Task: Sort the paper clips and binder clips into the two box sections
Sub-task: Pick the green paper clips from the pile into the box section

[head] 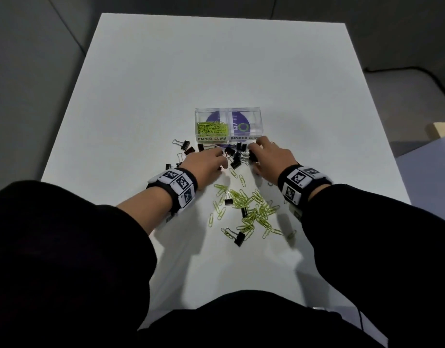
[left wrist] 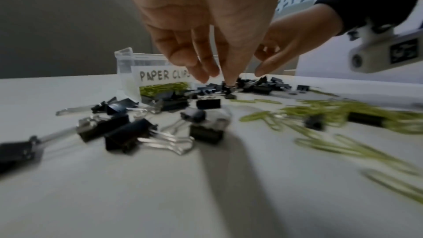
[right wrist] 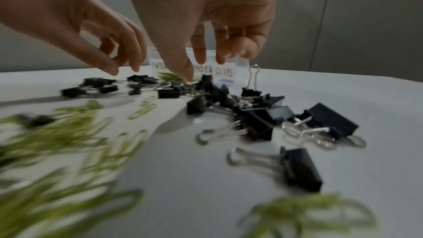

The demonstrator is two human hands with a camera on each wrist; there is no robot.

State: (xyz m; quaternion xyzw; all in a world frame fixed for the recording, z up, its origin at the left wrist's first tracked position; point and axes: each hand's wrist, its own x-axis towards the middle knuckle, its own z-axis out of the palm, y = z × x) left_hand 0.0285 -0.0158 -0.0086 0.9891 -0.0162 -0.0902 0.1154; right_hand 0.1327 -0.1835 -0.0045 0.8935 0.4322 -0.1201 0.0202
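A clear two-section box [head: 259, 116] stands mid-table, labelled PAPER CLIPS and BINDER CLIPS. Its left section holds green paper clips [head: 212, 128]; the right section shows no clips. Black binder clips [head: 235, 156] lie scattered just in front of the box. More green paper clips [head: 251, 209] lie in a loose pile nearer me, with a few binder clips among them. My left hand [left wrist: 217, 79] reaches down into the binder clips with fingers spread, thumb tip on one clip [left wrist: 227, 89]. My right hand [right wrist: 194, 68] hovers over the same cluster, thumb [right wrist: 183, 71] touching down, nothing pinched.
The white table [head: 216, 71] has bare surface behind and beside the box. Stray binder clips [head: 182, 145] lie left of the box. The table's front edge is under my forearms.
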